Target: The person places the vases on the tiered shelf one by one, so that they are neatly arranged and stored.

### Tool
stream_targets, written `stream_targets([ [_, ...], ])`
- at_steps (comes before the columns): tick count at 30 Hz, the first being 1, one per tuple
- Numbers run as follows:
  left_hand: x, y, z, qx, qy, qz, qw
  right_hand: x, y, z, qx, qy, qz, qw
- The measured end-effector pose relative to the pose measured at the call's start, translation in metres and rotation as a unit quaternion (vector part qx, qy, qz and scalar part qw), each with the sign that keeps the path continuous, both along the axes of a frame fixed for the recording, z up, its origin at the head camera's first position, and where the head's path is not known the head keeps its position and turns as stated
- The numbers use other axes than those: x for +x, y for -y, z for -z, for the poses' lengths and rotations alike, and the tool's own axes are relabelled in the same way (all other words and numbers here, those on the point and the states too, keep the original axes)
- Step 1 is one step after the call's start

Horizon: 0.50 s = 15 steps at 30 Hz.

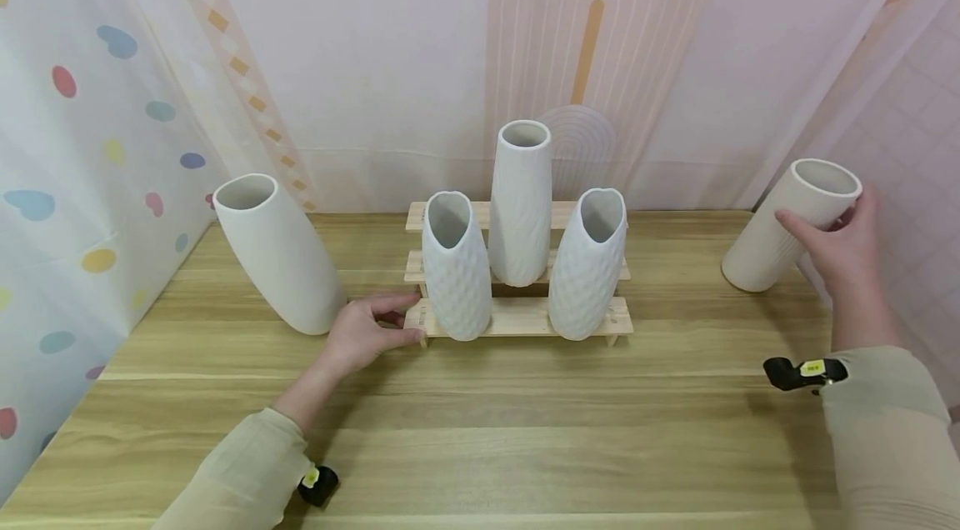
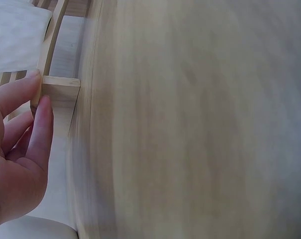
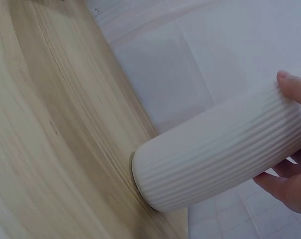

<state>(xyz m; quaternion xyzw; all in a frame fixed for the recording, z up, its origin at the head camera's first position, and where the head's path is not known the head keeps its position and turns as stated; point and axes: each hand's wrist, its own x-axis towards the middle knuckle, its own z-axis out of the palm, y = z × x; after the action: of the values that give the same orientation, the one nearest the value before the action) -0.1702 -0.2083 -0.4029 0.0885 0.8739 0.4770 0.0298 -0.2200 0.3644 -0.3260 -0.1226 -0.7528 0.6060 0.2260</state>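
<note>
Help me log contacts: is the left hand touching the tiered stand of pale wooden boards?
Touching. The left wrist view shows it: the left hand pinches one end of the stand, with no gap visible.

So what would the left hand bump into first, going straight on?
The left hand pinches the bottom wooden shelf; along it, the left dimpled vase likely comes first, though depth is unclear.

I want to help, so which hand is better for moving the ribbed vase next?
Probably the right hand: it grips the ribbed vase near its top. The left hand is far from that vase, pinching the wooden stand.
</note>
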Motion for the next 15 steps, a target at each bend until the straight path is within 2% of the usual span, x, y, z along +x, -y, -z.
stream_targets([
  [2,0.0,0.0,0.0,0.001,0.0,0.0,1.0,0.001,0.001,0.0,-0.017,-0.003,0.003,0.9998],
  [5,0.001,0.0,-0.001,0.002,0.0,0.0,1.0,0.002,0.002,-0.001,-0.013,0.005,0.013,0.9998],
  [12,0.001,-0.001,-0.002,0.001,0.001,0.0,1.0,0.006,0.01,-0.002,0.081,0.066,0.04,0.9937],
  [15,0.001,-0.001,-0.002,0.0,0.002,-0.001,1.0,0.009,0.017,-0.005,0.089,0.072,0.043,0.9925],
])
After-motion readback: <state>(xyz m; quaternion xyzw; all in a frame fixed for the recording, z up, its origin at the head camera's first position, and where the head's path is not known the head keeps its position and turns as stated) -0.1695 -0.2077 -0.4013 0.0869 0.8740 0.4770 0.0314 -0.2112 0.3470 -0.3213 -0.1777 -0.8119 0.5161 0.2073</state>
